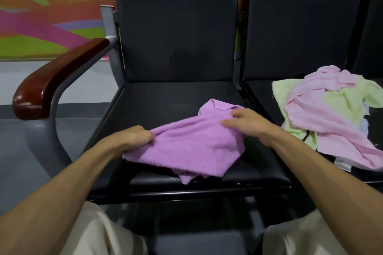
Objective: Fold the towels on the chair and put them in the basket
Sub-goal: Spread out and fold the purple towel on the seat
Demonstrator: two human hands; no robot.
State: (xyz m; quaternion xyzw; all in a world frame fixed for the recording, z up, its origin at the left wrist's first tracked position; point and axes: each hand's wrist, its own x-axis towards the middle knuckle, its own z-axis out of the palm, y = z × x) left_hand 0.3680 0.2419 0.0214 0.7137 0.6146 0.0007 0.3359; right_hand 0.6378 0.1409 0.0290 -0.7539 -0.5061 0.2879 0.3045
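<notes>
purple towel (192,143) rumpled on black seat (157,99). my left hand (134,138) grips left edge, fingers curled; right hand (246,123) pinches upper fold. i should pull corners apart, flatten, then fold. towel pile (323,109) waits on next seat; basket not visible.

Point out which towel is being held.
The purple towel, gripped by left hand and right hand; the pink towel and green towel lie heaped, untouched, alongside.

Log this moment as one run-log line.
state: purple towel unfolded on chair seat | left hand: grips left edge | right hand: pinches top fold | unfolded pile: next seat | basket: not in view
</notes>
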